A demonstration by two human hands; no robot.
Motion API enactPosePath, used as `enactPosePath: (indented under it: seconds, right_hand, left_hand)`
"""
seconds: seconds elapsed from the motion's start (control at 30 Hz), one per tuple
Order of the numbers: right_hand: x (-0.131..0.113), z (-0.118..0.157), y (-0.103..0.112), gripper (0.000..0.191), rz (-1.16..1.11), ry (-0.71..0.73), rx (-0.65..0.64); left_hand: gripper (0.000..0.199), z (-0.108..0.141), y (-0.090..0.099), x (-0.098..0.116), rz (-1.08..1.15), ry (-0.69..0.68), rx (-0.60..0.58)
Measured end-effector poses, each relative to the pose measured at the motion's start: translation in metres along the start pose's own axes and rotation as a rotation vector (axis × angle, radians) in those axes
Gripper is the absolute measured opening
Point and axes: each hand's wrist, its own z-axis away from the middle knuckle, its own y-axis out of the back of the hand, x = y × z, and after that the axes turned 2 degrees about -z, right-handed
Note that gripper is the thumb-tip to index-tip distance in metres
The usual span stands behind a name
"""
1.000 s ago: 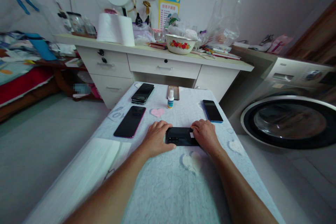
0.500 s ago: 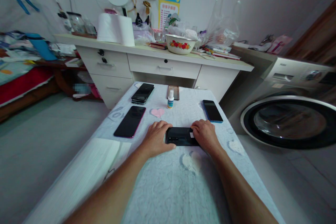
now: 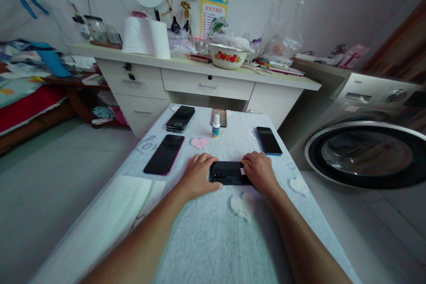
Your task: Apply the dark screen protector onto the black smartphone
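A black smartphone (image 3: 229, 173) lies crosswise on the cloth-covered table (image 3: 213, 239), its back with the camera strip facing up and a small white label near its right end. My left hand (image 3: 199, 172) grips the left end, thumb along the near edge and fingers at the far edge. Around the right end my right hand (image 3: 258, 168) is closed, covering that part of the phone. Just beyond them stands a small white spray bottle (image 3: 216, 126) with a blue and orange label. Behind it lies a brown-edged phone case (image 3: 223, 118).
A phone with a pink edge (image 3: 164, 154) and a stack of phones (image 3: 180, 118) lie at the left. One blue-edged phone (image 3: 269, 141) rests at the right. Beyond the table is a white desk (image 3: 206, 80) holding a flowered bowl (image 3: 228, 57); a washing machine (image 3: 362, 111) stands right.
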Motion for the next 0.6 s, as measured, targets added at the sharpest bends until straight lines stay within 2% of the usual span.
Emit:
enactPosePath:
  seconds: [0.6]
  right_hand:
    - [-0.0032, 0.0016, -0.0007, 0.021, 0.003, 0.089, 0.009]
  left_hand:
    - [0.062, 0.0004, 0.0011, 0.0008, -0.002, -0.010, 0.012]
